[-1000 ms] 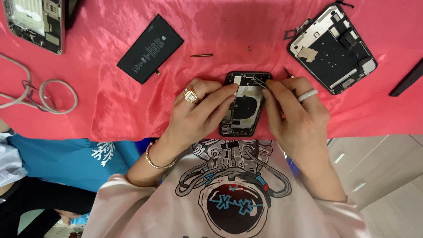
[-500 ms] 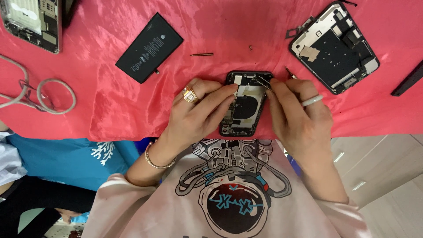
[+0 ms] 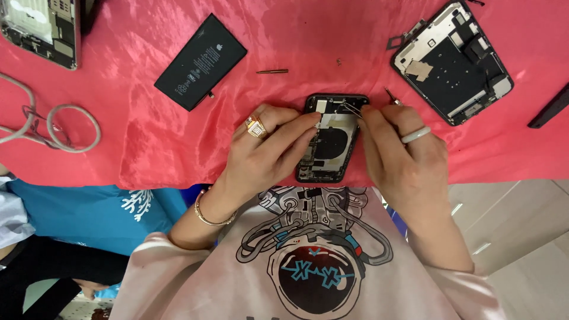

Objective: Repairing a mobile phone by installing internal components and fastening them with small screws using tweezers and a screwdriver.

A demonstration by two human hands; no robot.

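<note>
Tweezers (image 3: pixel 351 109), pinched shut between my right hand (image 3: pixel 403 157) fingers, are now digging deeper into the opened phone chassis (image 3: pixel 329 139) on the red cloth (image 3: pixel 148 142), edging closer than before, while my left hand (image 3: pixel 267 154) fingers are pressing together on its edge.

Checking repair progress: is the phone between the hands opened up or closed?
Opened up: the phone lies with its inner parts bare, and the right hand works tweezers inside it.

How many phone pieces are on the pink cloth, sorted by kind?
Opened phone bodies with bare insides: 3
Flat black rectangular batteries: 1
Thin brown metal screwdriver bits: 1
Total: 5
</note>
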